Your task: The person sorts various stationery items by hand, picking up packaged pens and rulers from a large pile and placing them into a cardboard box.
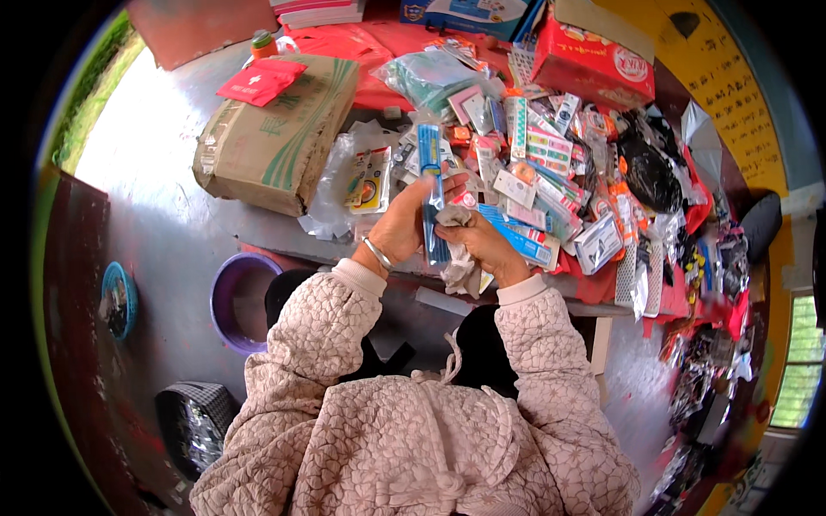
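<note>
My left hand (403,225), with a bracelet at the wrist, grips a long, narrow blue packet (428,150) in clear plastic. The packet stands lengthwise, pointing away from me; its contents are too small to name. In my right hand (492,244) a crumpled greyish-white cloth (461,268) is bunched against the packet's near part. Just beyond both hands spreads a heap of small packaged goods, among them a sheet of colourful stickers (548,151), a yellow and white card pack (371,182) and a blue-and-white box (527,242).
A cardboard box (258,142) with a red pouch (261,80) on top stands left of the heap. Behind it is a red carton (594,64); a black plastic bag (650,163) lies right. On the floor sit a purple tub (220,301), a blue basket (129,301) and a dark bin (176,430).
</note>
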Demonstrator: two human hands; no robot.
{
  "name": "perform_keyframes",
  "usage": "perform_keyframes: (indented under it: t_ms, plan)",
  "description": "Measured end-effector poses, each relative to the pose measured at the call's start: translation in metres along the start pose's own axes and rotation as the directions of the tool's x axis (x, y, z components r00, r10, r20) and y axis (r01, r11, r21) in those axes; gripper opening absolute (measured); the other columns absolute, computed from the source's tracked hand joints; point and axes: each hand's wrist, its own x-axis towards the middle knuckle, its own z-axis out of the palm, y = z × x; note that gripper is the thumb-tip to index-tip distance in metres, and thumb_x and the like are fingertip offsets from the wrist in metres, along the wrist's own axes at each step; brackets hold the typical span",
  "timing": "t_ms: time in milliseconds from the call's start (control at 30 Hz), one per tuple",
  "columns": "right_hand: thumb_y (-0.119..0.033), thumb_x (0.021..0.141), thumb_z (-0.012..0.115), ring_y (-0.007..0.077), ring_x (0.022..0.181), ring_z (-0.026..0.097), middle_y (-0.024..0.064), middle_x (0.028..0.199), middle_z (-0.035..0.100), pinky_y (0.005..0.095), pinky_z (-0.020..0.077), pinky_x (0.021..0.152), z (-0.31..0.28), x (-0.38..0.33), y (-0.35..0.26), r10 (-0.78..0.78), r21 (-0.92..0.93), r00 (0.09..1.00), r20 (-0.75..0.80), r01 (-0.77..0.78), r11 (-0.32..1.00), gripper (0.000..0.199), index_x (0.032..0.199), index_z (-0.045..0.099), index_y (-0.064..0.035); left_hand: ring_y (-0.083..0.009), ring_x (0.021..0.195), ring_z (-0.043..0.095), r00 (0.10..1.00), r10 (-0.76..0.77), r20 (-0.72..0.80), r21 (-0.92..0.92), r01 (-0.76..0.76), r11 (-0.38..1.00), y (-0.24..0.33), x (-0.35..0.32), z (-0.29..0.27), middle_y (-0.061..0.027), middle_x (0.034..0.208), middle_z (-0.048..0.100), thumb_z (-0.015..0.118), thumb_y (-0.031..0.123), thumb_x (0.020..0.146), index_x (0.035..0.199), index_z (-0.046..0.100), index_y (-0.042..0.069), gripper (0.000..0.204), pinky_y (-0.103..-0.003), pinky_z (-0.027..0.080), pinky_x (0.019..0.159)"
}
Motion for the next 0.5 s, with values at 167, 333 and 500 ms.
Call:
perform_keyframes:
  t_ms: [167, 333, 500]
  plan:
    - [-0.017, 0.072, 0.066, 0.0149, 0.072, 0.058, 0.0067, 0.076, 0.063, 0.0305, 0.0439, 0.068, -0.005, -0.004, -0.006, -0.227, -0.518, 0.972, -0.055, 0.167, 0.839, 0.024, 0.089, 0.063, -0.0013, -0.0257, 0.123, 0.036, 1.000, 0.006, 0.005, 0.256, -0.007, 0.967, -0.008, 0.008, -0.006, -0.0155, 0.134, 0.037, 0.046, 0.018, 0.088, 0.132, 0.031, 0.002, 0.050, -0.039, 0.034, 0.099]
    - [-0.017, 0.073, 0.067, 0.0117, 0.075, 0.055, 0.0028, 0.081, 0.064, 0.0275, 0.0440, 0.067, -0.022, -0.010, -0.020, -0.234, -0.199, 0.943, -0.237, 0.188, 0.962, 0.020, 0.084, 0.063, -0.0007, -0.0202, 0.126, 0.034, 0.997, 0.068, 0.022, 0.129, -0.070, 0.989, 0.004, 0.013, -0.010, -0.0101, 0.136, 0.037, 0.049, 0.016, 0.086, 0.133, 0.031, 0.003, 0.052, -0.034, 0.034, 0.097]
    - [-0.016, 0.074, 0.065, 0.0115, 0.071, 0.056, 0.0025, 0.076, 0.063, 0.0277, 0.0438, 0.066, -0.004, -0.020, -0.015, -0.299, -0.415, 0.954, -0.035, 0.258, 0.872, 0.016, 0.081, 0.064, -0.0014, -0.0182, 0.128, 0.030, 0.998, 0.069, 0.013, 0.185, -0.070, 0.980, -0.005, 0.018, -0.003, -0.0084, 0.138, 0.033, 0.053, 0.020, 0.084, 0.135, 0.029, 0.005, 0.058, -0.034, 0.031, 0.098]
